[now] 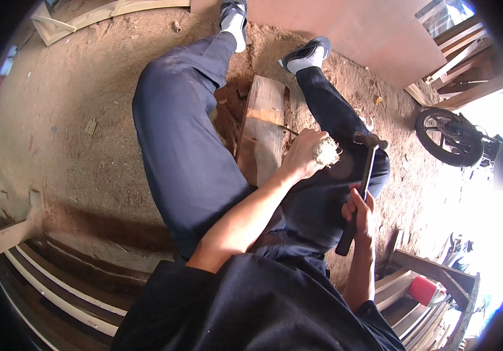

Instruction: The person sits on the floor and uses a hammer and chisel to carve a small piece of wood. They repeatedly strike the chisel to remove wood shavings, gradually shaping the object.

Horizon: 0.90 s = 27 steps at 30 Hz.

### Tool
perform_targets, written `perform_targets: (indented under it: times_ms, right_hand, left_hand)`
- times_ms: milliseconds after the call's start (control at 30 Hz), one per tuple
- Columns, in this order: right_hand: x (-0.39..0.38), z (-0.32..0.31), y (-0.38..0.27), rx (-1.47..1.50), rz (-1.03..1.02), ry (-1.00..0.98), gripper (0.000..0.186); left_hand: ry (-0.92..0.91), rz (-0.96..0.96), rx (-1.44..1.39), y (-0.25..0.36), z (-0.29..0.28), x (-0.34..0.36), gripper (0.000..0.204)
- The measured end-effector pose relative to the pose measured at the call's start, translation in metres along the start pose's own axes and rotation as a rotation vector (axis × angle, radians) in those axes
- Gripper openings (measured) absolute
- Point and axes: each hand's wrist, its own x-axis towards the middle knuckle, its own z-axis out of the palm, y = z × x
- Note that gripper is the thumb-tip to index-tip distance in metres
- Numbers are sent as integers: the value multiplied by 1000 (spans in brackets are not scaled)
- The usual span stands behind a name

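My left hand [304, 157] is wrapped round a chisel [327, 152]. The pale, frayed top of its handle sticks out of my fist, and its thin dark shank reaches left to a wooden block [262, 137]. Whether the tip touches the wood I cannot tell. The block lies lengthwise between my legs, with a lighter band across its middle. In my right hand [363, 212] is a hammer [369, 165], held by its dark handle with the metal head up, over my right knee and to the right of the chisel.
Sandy ground [87, 134] strewn with chips surrounds my legs. A large brownish board [356, 41] lies beyond my feet. Timber pieces [462, 52] are stacked at the far right, near a motorcycle wheel [450, 137]. Wooden slats [64, 298] and a red container [422, 290] are close beside me.
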Motion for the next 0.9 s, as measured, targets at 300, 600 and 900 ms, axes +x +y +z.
perform_targets:
  times_ms: [300,600,900]
  right_hand:
    - [-68,15,-11,-396,-452,-66,51]
    - [-75,17,10,-465,-710,-12,52]
    - [-88,38,-22,-585,-297,41,49]
  left_hand:
    - [103,-61,-3,-22,15,-6,63]
    - [113,-7,70,-17,21,-2,68]
    - [116,-72,7,-20,21,8,46]
